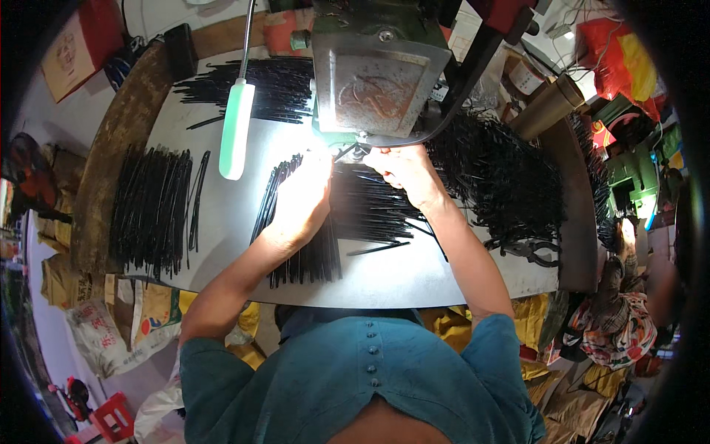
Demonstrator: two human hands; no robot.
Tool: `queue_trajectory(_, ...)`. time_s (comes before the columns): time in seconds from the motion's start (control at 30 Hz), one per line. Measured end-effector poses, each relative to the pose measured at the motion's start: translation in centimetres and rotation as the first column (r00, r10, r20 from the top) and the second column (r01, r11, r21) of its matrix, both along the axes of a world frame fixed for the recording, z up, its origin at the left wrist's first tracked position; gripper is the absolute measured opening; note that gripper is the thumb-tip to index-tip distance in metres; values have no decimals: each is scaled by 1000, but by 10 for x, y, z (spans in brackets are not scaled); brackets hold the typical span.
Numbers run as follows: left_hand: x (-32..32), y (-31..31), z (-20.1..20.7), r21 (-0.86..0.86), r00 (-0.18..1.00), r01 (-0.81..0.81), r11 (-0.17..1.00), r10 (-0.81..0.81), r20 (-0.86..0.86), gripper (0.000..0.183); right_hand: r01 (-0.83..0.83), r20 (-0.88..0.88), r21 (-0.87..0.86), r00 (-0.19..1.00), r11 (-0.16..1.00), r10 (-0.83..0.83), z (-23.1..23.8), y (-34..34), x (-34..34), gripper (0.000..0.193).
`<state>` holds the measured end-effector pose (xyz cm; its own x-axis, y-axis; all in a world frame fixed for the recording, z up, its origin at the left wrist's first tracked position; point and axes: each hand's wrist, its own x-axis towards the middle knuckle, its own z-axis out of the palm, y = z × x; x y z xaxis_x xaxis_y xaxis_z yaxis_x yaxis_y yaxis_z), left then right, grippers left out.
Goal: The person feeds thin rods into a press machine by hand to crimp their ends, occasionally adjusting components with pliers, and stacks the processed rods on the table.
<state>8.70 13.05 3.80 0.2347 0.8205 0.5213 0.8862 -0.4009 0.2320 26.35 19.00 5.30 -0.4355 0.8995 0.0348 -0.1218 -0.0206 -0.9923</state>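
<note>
Under the front of a green and grey machine head point(377, 81), both my hands meet at a small metal tool point point(360, 150). A thin black strip point(343, 154) runs between them there. My left hand point(309, 189) is closed, its fingertips bleached by glare, pinching the strip's left part. My right hand point(408, 172) is closed too, thumb and fingers together at the strip's right end. Beneath my left hand and wrist lies a bundle of black strips point(307, 255). More black strips point(370, 203) lie crosswise between my forearms.
Black strips stand in a row point(151, 211) at left, with another pile point(259, 85) behind and a large heap point(510, 170) at right. Pliers point(534, 251) lie near the right edge. A lit green-white lamp point(237, 133) hangs left of the machine. Another person point(617, 318) sits at far right.
</note>
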Motion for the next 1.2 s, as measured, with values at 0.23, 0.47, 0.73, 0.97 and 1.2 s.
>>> queue_trajectory(0.23,-1,0,0,-3,1000,9,1000,-9,6,28,18,-33,-94,999,995,-21,7,-3,-1,8)
queue_trajectory(0.47,3,-5,8,-30,993,29,999,-32,-113,29,1,-24,-112,1000,994,-3,2,-1,0,8)
queue_trajectory(0.73,26,-26,3,-174,900,293,940,-209,382,22,-107,-58,-242,994,964,96,-6,-4,-2,13)
queue_trajectory(0.97,-56,-22,15,-260,936,-303,917,337,98,12,-27,47,-286,998,958,42,8,-8,14,14)
queue_trajectory(1.2,-80,-20,-9,-465,924,-359,809,379,-55,17,61,-45,-374,995,925,-83,1,-5,26,15)
